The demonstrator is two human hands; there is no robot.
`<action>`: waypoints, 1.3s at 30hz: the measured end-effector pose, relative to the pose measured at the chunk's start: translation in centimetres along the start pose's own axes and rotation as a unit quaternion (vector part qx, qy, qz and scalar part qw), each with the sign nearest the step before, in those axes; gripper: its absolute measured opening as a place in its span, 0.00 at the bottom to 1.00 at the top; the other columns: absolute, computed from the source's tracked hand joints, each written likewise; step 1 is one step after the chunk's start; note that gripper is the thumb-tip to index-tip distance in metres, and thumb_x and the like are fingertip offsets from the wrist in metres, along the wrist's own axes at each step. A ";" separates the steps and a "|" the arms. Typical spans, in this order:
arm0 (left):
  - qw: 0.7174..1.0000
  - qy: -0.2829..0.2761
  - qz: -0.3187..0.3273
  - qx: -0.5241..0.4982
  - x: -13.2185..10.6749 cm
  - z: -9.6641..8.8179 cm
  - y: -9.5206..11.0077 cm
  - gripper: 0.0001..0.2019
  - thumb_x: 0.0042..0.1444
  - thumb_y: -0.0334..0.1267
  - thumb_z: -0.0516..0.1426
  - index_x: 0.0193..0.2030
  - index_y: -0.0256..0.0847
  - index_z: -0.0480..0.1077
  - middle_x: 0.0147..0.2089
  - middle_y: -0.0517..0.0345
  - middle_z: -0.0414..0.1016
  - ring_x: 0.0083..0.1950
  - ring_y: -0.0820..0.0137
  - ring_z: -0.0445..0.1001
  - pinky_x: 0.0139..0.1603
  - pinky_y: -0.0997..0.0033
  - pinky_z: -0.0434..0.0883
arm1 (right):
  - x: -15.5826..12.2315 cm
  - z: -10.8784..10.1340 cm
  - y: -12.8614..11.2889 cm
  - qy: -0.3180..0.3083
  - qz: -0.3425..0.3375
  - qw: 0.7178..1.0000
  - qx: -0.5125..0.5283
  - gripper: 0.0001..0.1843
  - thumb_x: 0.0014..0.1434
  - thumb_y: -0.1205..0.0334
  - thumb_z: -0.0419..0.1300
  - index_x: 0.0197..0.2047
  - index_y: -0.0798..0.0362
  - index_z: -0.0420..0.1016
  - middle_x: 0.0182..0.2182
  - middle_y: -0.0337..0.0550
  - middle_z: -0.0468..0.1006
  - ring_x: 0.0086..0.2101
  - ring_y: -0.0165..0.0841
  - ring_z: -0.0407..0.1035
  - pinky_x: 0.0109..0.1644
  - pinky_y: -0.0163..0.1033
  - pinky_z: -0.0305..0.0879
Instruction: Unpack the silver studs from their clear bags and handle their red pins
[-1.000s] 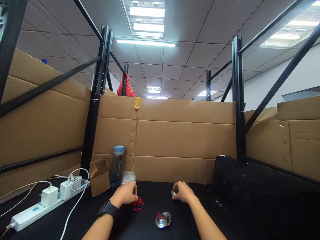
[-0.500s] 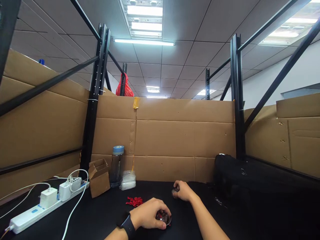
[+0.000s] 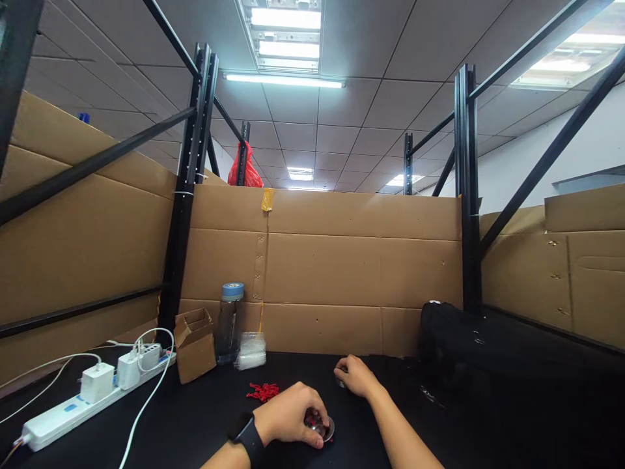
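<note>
My left hand (image 3: 295, 413), with a dark watch (image 3: 248, 438) on its wrist, is closed around a small clear round container (image 3: 328, 430) low over the black tabletop. Red bits show in or through its clear wall. Farther out and to the right, my right hand (image 3: 356, 376) has its fingers curled down over another small clear, round piece (image 3: 340, 383). Only a shiny edge of that piece shows, and the fingers hide the rest. A small heap of red stringy pieces (image 3: 263, 392) lies just beyond my left wrist.
A white power strip (image 3: 73, 417) with plugs and cables runs along the left. Behind it stand an open cardboard box (image 3: 195, 348), a blue-lidded bottle (image 3: 229, 326) and a clear plastic packet (image 3: 251, 352). A black bag (image 3: 488, 371) fills the right side. Cardboard walls (image 3: 322, 273) enclose the table.
My right hand has tilted slightly and lowered over its clear piece, so less of the piece shows. The left hand stays nearly in place, its fingers shifting slightly on the container.
</note>
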State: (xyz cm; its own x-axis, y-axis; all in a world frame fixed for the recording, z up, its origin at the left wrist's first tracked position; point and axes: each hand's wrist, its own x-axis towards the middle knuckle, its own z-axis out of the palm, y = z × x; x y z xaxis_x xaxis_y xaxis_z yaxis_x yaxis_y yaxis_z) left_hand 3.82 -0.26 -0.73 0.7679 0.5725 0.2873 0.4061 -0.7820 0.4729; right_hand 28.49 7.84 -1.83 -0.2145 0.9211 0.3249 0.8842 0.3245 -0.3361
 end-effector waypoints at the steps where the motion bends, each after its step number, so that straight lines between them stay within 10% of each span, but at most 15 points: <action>1: 1.000 0.000 0.004 0.001 0.0 -0.1 0.1 0.21 0.45 0.55 0.68 0.44 0.48 0.82 0.43 0.55 0.81 0.42 0.65 0.78 0.43 0.72 0.70 | 0.0 0.2 0.0 0.005 0.004 1.000 -0.010 0.15 0.61 0.54 0.58 0.41 0.51 0.84 0.42 0.48 0.80 0.45 0.38 0.73 0.47 0.36 0.62; 19: 0.998 0.006 -0.029 0.063 -0.4 -0.5 1.4 0.07 0.47 0.32 0.62 0.34 0.44 0.80 0.34 0.58 0.78 0.33 0.71 0.73 0.32 0.76 0.66 | 0.7 0.1 1.3 0.003 0.005 0.999 0.038 0.10 0.54 0.65 0.62 0.39 0.52 0.83 0.38 0.46 0.83 0.41 0.36 0.75 0.44 0.34 0.63; 32: 0.992 0.038 -0.074 0.092 -0.1 0.1 0.1 0.05 0.54 0.34 0.59 0.36 0.43 0.78 0.36 0.57 0.81 0.37 0.68 0.76 0.37 0.74 0.66 | 0.3 -1.6 -1.4 0.068 -0.051 0.993 0.083 0.11 0.55 0.63 0.61 0.41 0.53 0.82 0.42 0.49 0.80 0.47 0.39 0.73 0.54 0.41 0.63; 35: 0.984 0.131 -0.100 0.068 0.0 -0.6 -0.2 0.08 0.57 0.32 0.54 0.40 0.41 0.75 0.37 0.57 0.80 0.38 0.68 0.75 0.39 0.74 0.66 | -0.1 -2.1 -3.8 0.010 -0.073 0.967 0.244 0.15 0.57 0.54 0.63 0.42 0.54 0.81 0.37 0.47 0.81 0.38 0.37 0.75 0.46 0.42 0.68; 39: 0.955 0.273 -0.102 -0.047 0.5 -1.7 -1.1 0.07 0.59 0.33 0.53 0.38 0.39 0.72 0.38 0.55 0.80 0.40 0.68 0.77 0.43 0.73 0.69 | -1.3 -1.6 -7.3 -0.108 -0.085 0.865 0.482 0.29 0.52 0.44 0.68 0.53 0.49 0.77 0.45 0.48 0.81 0.37 0.36 0.77 0.40 0.41 0.70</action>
State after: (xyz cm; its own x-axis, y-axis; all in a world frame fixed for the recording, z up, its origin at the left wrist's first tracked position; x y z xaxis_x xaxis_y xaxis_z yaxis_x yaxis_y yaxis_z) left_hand 2.92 1.32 0.26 0.2936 0.7738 0.5613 0.4529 -0.6297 0.6311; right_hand 22.99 3.89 1.64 -0.4730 0.8269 0.3041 0.0964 0.3917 -0.9150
